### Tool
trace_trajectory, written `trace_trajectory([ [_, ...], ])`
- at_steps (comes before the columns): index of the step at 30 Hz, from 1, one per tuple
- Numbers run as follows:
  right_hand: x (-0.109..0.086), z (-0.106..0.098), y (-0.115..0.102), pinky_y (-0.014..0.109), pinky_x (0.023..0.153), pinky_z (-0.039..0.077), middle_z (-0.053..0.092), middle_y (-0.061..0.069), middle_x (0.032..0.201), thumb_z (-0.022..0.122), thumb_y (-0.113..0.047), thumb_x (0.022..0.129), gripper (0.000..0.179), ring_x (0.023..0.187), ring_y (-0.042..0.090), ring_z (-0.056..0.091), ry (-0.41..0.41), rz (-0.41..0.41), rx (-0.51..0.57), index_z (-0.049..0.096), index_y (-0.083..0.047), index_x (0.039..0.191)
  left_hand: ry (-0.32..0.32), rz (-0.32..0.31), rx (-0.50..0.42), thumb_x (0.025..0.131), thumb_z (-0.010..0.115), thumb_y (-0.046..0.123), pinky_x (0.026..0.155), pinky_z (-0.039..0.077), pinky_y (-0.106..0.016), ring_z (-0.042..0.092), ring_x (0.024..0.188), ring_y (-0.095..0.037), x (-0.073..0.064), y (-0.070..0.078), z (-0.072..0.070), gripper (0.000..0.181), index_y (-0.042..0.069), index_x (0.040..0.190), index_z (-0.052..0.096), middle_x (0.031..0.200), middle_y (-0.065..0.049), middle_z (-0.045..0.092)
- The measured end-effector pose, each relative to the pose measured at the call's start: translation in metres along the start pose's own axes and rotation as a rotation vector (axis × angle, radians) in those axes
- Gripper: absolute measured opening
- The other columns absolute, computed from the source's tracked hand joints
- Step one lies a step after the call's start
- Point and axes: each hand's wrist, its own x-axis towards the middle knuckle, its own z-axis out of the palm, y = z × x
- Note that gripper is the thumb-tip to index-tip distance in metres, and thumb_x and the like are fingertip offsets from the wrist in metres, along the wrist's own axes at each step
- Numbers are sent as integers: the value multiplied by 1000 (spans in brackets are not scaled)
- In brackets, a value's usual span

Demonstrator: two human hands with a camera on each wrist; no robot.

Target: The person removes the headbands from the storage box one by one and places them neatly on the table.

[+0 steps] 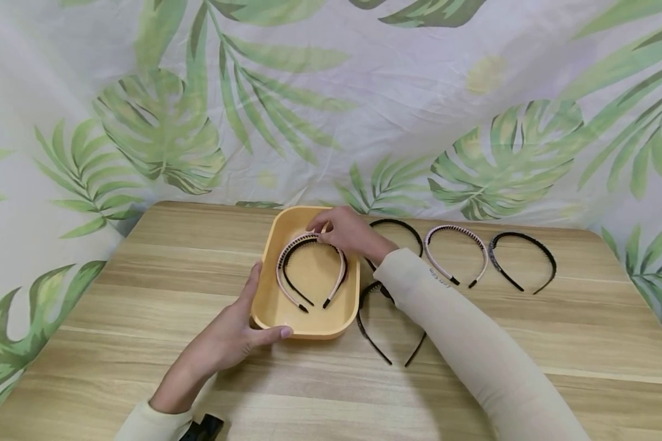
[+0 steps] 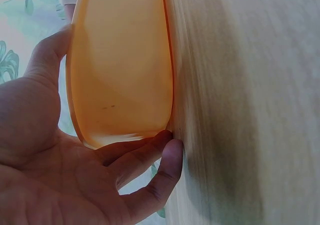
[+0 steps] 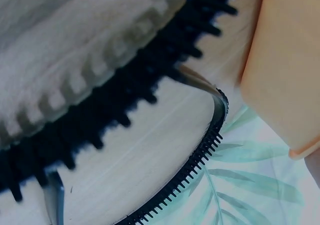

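Observation:
A yellow plastic bin (image 1: pixel 309 333) stands at the middle of the table. My left hand (image 1: pixel 228 337) grips its near left corner, the thumb at the front rim and the fingers along the left side; in the left wrist view the fingertips (image 2: pixel 162 137) touch the bin's wall (image 2: pixel 120 60). Inside lie a pink headband (image 1: pixel 280 275) with dark teeth and a black headband (image 1: pixel 293 286), overlapping, ends toward me. Reaching over the far right rim, my right hand (image 1: pixel 344 231) pinches the top of the pink headband. Its fingertips are partly hidden in the right wrist view.
Right of the bin, a black headband (image 1: pixel 395 222) lies partly behind my right wrist, with another black headband (image 1: pixel 372 346) nearer me. Farther right are a pink headband (image 1: pixel 456 229) and a dark headband with a grey glittery side (image 1: pixel 551 263). A leaf-print cloth (image 1: pixel 309 110) hangs behind the table.

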Motion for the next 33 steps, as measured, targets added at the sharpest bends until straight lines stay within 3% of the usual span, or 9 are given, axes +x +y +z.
trace_trajectory([
  [10, -2, -3, 1, 36, 92, 56, 78, 11, 123, 66, 3, 97, 26, 106, 28, 72, -44, 18, 36, 79, -5, 118, -3, -2, 10, 90, 83, 45, 116, 38, -60, 55, 136, -38, 0, -1, 0, 128, 22, 168, -17, 166, -34, 27],
  [21, -5, -8, -4, 36, 94, 56, 77, 14, 121, 65, 5, 95, 27, 107, 29, 71, -67, -35, 43, 80, -2, 116, -2, 2, 4, 90, 82, 45, 117, 36, -62, 51, 141, -41, -2, -2, 0, 127, 22, 168, -17, 168, -33, 25],
  [33, -10, -14, -14, 37, 96, 55, 77, 9, 124, 66, -1, 99, 26, 110, 27, 68, -31, 43, 91, 79, -6, 121, 3, 14, -3, 90, 82, 44, 120, 32, -64, 46, 145, -45, -1, -2, 1, 128, 22, 168, -17, 170, -32, 19],
])
